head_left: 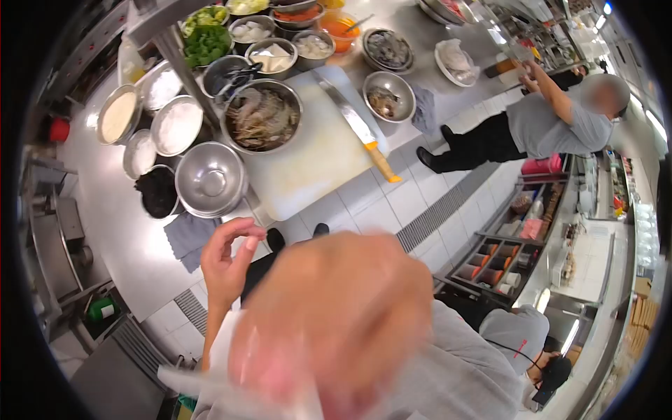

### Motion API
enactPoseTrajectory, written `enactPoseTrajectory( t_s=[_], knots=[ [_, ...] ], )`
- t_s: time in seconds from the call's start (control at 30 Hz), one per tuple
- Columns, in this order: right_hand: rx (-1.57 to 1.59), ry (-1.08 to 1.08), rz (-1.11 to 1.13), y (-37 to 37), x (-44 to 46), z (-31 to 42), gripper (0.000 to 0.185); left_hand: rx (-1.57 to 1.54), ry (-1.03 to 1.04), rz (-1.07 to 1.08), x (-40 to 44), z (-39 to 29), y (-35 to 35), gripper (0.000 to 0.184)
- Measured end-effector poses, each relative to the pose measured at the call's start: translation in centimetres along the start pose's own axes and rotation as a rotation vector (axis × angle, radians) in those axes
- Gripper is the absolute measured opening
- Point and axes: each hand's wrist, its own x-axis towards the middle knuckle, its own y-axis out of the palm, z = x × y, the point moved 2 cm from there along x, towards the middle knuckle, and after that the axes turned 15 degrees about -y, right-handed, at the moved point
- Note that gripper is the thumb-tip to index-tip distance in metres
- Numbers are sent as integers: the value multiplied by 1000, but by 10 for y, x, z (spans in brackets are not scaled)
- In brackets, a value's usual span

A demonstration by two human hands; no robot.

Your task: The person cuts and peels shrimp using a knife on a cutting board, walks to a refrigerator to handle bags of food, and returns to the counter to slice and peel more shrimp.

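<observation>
My left hand (229, 253) is raised near the front edge of the steel table, fingers curved and apart from the thumb, with nothing seen between them. Close to the camera, my right hand (336, 308) is large and blurred, and its fingers are smeared. A whitish, see-through sheet (210, 385) lies below it; whether the hand grips it I cannot tell. Beyond the hands, a white cutting board (308, 161) carries a large knife (346, 112) with a yellowish handle. A steel bowl of raw shrimp (264, 115) stands at the board's left side.
Stacked steel bowls (210, 178) and a grey cloth (190, 238) lie left of the board. Bowls of white powder (176, 124), leafy greens (208, 45) and other ingredients crowd the back. A smaller bowl (389, 96) sits right. A co-worker (560, 115) stands beyond; another person (514, 332) is lower right.
</observation>
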Motion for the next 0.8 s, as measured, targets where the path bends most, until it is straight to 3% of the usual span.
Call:
enactPoseTrajectory(
  t_s=[0.03, 0.1, 0.17, 0.23, 0.27, 0.3, 0.37, 0.4, 0.43, 0.5, 0.67, 0.77, 0.8],
  knots=[
    [-114, 79, 3, -5, -8, -4, 28, 15, 119, -21, -5, -8, -4, 33],
    [-301, 248, 23, -11, -26, -19, 36, 471, 286, -182, -15, -4, -19, 59],
    [-246, 502, -295, -21, -45, -30, 32, -282, 355, 112, -3, -35, 12, 74],
    [-269, 526, -288, -29, -54, -33, 34, -288, 269, 24, 2, -47, 21, 78],
    [-327, 545, -292, -35, -58, -30, 35, -324, 260, -4, 5, -59, 27, 63],
    [-317, 544, -289, -42, -62, -27, 35, -319, 267, -10, 6, -58, 25, 63],
    [-370, 692, -134, -58, -71, -21, 41, -95, 147, -94, 12, -51, 23, 41],
    [-403, 746, 83, -67, -68, -20, 44, -93, 247, -108, 15, -49, 24, 24],
    [-410, 742, 80, -75, -68, -15, 44, -94, 247, -99, 17, -44, 23, 24],
    [-209, 1091, -54, -88, -77, -7, 40, 97, 320, -109, 17, -38, 22, 22],
    [-327, 1138, -10, -116, -99, 14, 34, 394, 370, -15, 15, -34, 44, 25],
    [-441, 1051, 32, -121, -104, 24, 24, 38, 62, 214, 14, -15, 46, 17],
    [-489, 891, 224, -124, -105, 25, 20, -196, -176, 215, 11, -16, 51, 20]
  ],
)
